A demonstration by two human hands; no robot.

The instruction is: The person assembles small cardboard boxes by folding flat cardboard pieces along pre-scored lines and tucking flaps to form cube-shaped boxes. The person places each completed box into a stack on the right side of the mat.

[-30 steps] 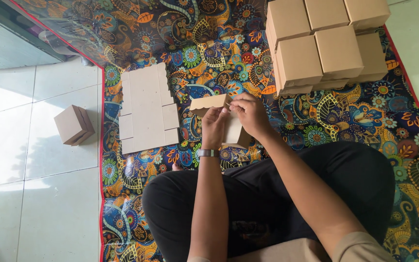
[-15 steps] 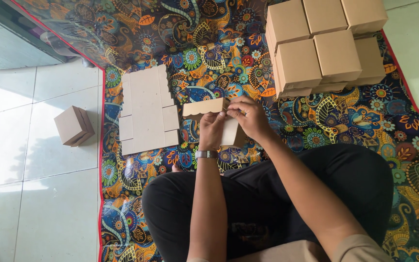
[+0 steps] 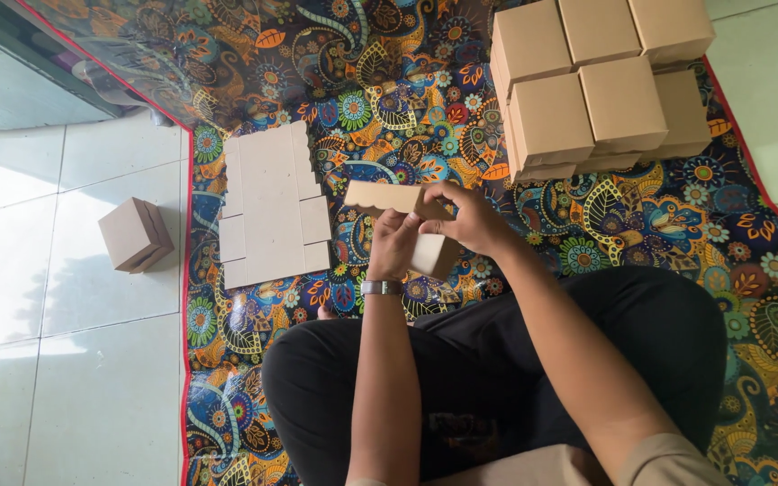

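Both hands on it: left hand (image 3: pixel 395 245) and right hand (image 3: pixel 466 219) grip the half-folded cardboard box (image 3: pixel 404 214) above the patterned mat (image 3: pixel 659 225). Left of it lie flat blanks (image 3: pixel 272 207); beyond, stacked finished boxes (image 3: pixel 592 81).

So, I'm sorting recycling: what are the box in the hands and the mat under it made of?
Box: looks like plain brown cardboard, matte, with folded flaps. Mat: probably plastic or coated fabric, going by its glossy printed surface.
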